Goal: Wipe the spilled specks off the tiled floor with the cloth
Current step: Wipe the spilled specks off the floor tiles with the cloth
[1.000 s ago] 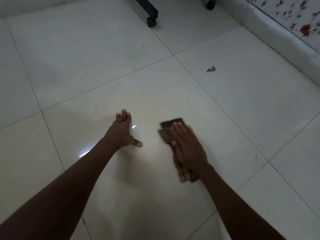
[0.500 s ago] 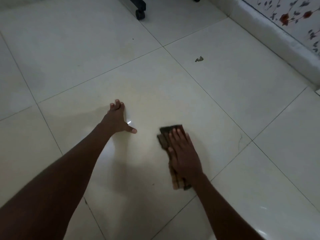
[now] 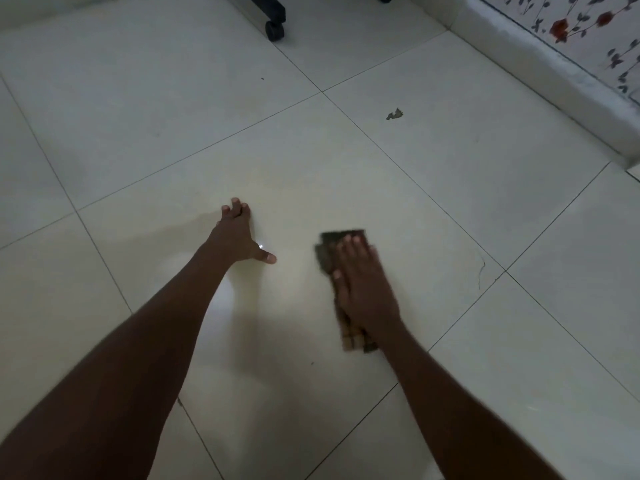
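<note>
The left hand (image 3: 235, 237) is planted on the pale tiled floor (image 3: 138, 116), arm stretched forward from the lower left corner. Its fingers are bunched close together with the tips bent down onto the tile, and the thumb sticks out to the right, flat on the floor; it holds nothing. A small bright glint sits on the glossy tile just beside the base of that thumb, and a faint darker sheen runs from the fingers off to the left across the same tile. Beyond, on the next tile back, a tiny dark speck (image 3: 262, 79) lies alone. At the top edge stands a black leg with a caster (image 3: 275, 30), well apart from both hands. To the right of the left hand, on the same large tile, lies the cloth (image 3: 327, 252), a dark brownish checked rag folded into a long strip. The right hand (image 3: 363, 289) lies palm down on top of it with straight fingers held side by side, pressing it flat on the floor; the cloth's far end shows past the fingertips and its near end pokes out by the wrist. The cloth's edges are blurred. Near its lower end a tiny speck (image 3: 312, 363) marks the tile. Further back to the right, across a grout line, lies a larger brownish scrap (image 3: 394, 114). A thin dark scratch (image 3: 481, 266) crosses the tile right of the cloth. Along the upper right runs a white skirting (image 3: 554, 81) below a wall with a red flower pattern.
</note>
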